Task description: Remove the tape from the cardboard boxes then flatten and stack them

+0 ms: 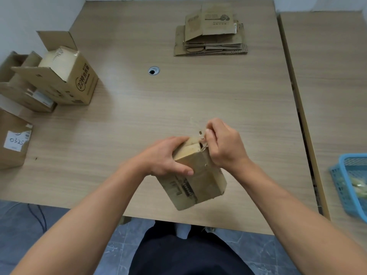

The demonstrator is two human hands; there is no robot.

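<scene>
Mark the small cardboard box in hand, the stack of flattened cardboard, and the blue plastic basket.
small cardboard box (186,189): head view, printed side.
stack of flattened cardboard (216,20): head view, top sheet.
blue plastic basket (344,187): head view, near wall.

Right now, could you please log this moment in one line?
left hand grips small box | right hand pinches tape | flattened stack beyond

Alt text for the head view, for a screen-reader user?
A person holds a small box over a wooden table: left grip round its side, right grip pinching tape at its top. Flattened boxes are stacked at the far side, open boxes stand at the left, a blue basket at the right edge.
</scene>
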